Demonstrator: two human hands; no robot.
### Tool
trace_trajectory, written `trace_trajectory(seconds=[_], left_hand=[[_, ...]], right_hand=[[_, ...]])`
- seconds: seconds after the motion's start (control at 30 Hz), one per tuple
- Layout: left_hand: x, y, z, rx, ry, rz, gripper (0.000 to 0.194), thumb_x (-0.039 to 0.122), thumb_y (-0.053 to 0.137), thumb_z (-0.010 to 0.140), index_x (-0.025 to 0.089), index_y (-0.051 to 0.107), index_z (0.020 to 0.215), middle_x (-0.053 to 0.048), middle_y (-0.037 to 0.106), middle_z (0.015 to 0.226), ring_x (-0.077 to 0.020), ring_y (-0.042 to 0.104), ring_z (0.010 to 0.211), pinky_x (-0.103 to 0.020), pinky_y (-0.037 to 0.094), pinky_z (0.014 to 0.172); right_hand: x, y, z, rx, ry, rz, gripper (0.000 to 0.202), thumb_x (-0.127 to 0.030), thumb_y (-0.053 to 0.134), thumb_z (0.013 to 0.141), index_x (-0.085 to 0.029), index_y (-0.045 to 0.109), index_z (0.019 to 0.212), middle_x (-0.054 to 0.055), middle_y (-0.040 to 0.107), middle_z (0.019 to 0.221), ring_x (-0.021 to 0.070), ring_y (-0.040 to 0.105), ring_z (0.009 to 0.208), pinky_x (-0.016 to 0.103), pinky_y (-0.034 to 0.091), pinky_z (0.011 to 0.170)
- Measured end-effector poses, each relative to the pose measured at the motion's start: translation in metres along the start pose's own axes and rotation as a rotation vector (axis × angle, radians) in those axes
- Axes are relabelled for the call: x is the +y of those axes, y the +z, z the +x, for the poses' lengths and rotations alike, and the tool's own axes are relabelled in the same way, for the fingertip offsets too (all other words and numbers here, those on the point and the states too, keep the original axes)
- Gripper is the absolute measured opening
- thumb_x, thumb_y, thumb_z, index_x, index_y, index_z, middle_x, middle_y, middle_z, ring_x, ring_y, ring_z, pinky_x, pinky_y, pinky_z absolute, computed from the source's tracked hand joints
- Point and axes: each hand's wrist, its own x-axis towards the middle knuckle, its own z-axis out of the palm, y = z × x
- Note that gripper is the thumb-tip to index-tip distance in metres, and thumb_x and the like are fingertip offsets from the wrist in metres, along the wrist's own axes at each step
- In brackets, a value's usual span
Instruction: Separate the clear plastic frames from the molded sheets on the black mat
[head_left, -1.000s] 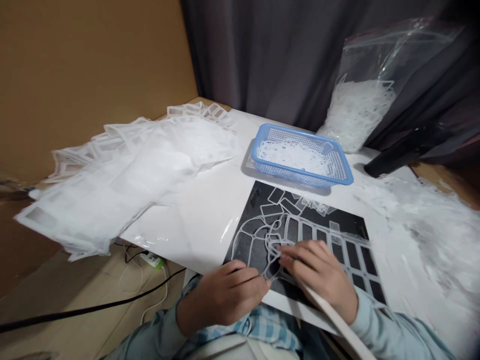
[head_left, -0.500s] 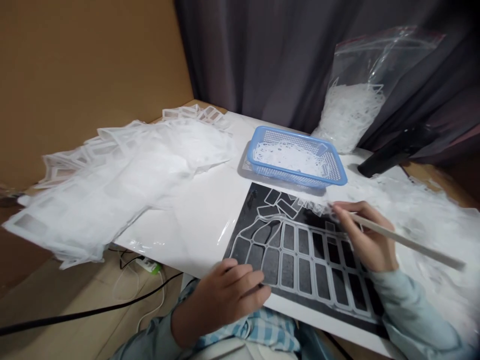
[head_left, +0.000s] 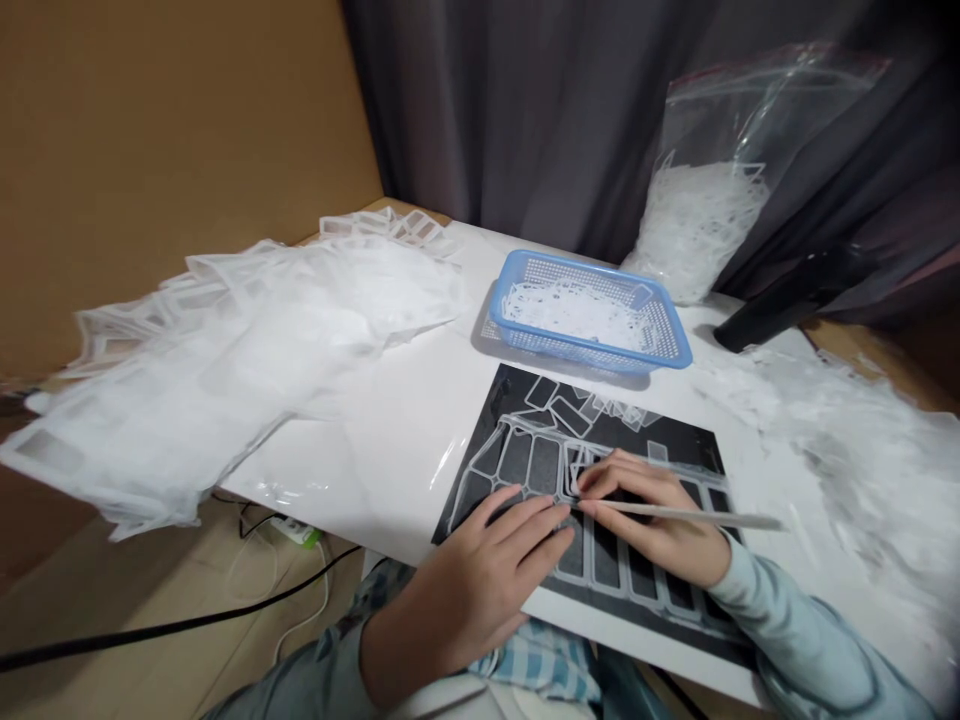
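Observation:
My right hand [head_left: 664,510] pinches a long, thin, pale flat stick [head_left: 731,519] between thumb and fingers, its tail sticking out to the right. The fingertips are down at a translucent sheet of joined rectangular frames [head_left: 588,550], beside a small loose frame [head_left: 576,465] that is partly covered. My left hand [head_left: 480,570] rests on the left part of this sheet with its fingers stretched out, close to the right fingertips. Under the sheet lies a black mat [head_left: 679,432]. Several small loose rectangular frames [head_left: 571,416] are along the mat's far edge.
Behind the mat stands a blue basket [head_left: 592,350] of white pieces. A large pile of translucent sheets [head_left: 262,370] covers the left side. To the right lies a heap of clear scraps [head_left: 862,480]. Further back are a filled zip bag [head_left: 697,220] and a black cylindrical object [head_left: 772,305].
My right hand has come from the mat's far right edge, left and nearer, onto the sheet. My left hand has moved forward and flattened its fingers on the sheet, which now lies straighter.

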Motion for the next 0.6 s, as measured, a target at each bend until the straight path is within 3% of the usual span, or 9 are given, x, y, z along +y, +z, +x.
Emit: trace_trajectory(seconds=[0.37, 0.6], left_hand=[[0.0007, 0.0001, -0.0008, -0.043, -0.023, -0.005, 0.076, 0.031, 0.067, 0.084, 0.015, 0.031, 0.149, -0.006, 0.032, 0.158, -0.0226, 0.028, 0.142, -0.044, 0.023, 0.117], [0.0068, -0.0002, 0.0052, 0.034, -0.091, -0.062, 0.064, 0.037, 0.067, 0.084, 0.018, 0.043, 0.141, -0.005, 0.048, 0.146, -0.0240, 0.041, 0.131, -0.040, 0.020, 0.115]], right_hand=[[0.0004, 0.0023, -0.0001, -0.038, -0.052, -0.045, 0.006, -0.014, 0.061, 0.093, -0.019, 0.061, 0.090, 0.005, 0.068, 0.095, 0.0166, 0.062, 0.087, 0.032, 0.047, 0.079], [-0.0033, 0.0087, -0.0027, -0.022, -0.171, -0.326, 0.008, -0.011, 0.056, 0.095, -0.018, 0.059, 0.092, 0.008, 0.068, 0.099, 0.0183, 0.056, 0.083, 0.034, 0.042, 0.076]])
